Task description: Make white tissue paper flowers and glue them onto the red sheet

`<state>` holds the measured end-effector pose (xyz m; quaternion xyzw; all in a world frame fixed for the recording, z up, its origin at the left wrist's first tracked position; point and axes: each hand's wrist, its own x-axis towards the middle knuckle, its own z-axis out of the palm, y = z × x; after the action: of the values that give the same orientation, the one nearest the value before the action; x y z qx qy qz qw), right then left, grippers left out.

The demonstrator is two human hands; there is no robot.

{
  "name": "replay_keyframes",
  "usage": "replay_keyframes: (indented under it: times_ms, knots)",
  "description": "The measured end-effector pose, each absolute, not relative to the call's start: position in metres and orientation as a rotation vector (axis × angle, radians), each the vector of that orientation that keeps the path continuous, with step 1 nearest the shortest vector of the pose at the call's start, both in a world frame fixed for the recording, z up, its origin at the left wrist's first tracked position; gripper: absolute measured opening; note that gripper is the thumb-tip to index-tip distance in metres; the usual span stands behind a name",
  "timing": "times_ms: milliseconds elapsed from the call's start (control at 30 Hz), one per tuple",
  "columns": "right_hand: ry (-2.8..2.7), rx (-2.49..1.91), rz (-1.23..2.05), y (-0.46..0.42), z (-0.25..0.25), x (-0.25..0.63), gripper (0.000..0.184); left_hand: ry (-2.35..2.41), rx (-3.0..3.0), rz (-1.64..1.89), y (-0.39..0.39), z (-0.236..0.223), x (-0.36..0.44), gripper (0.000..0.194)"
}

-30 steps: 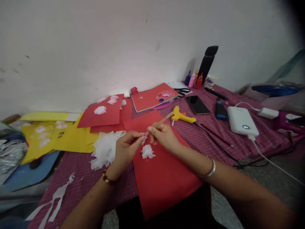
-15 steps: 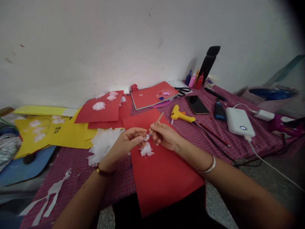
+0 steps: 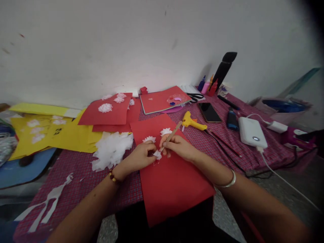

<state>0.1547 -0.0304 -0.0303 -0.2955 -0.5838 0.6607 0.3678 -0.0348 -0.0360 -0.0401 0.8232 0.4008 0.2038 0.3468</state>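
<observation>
My right hand point(image 3: 176, 146) pinches a flat wooden stick point(image 3: 174, 132), its lower end against a small crumpled piece of white tissue paper point(image 3: 157, 155). My left hand point(image 3: 143, 153) is closed, fingertips pinched on that piece's left side. Both hands are low over a red paper sheet point(image 3: 174, 189), which hangs past the table's front edge. Just beyond them on the sheet sit two white tissue tufts, one on the left point(image 3: 149, 139) and one on the right point(image 3: 165, 131), partly hidden by my hands. A pile of white tissue pieces point(image 3: 110, 150) lies beside my left wrist.
On the checked tablecloth point(image 3: 76, 189) are a yellow glue gun point(image 3: 193, 122), a pencil point(image 3: 225, 143), a phone point(image 3: 209, 112) and a white power bank point(image 3: 252, 132) with cables. Red sheets with tufts point(image 3: 106, 116), yellow papers point(image 3: 71, 138), scissors point(image 3: 194, 97) and paint bottles point(image 3: 201, 83) stand around.
My hands have come down and nearer with the stick and tissue piece, uncovering the tufts beyond them. My left fingers have closed in more. The view has shifted slightly.
</observation>
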Motion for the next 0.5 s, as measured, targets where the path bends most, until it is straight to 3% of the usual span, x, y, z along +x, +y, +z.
replay_keyframes:
  times_ms: [500]
  knots:
    - [-2.127, -0.784, 1.204, -0.0372, -0.0371, 0.149, 0.013, 0.986, 1.927, 0.565, -0.0301, -0.0413, -0.0387, 0.011]
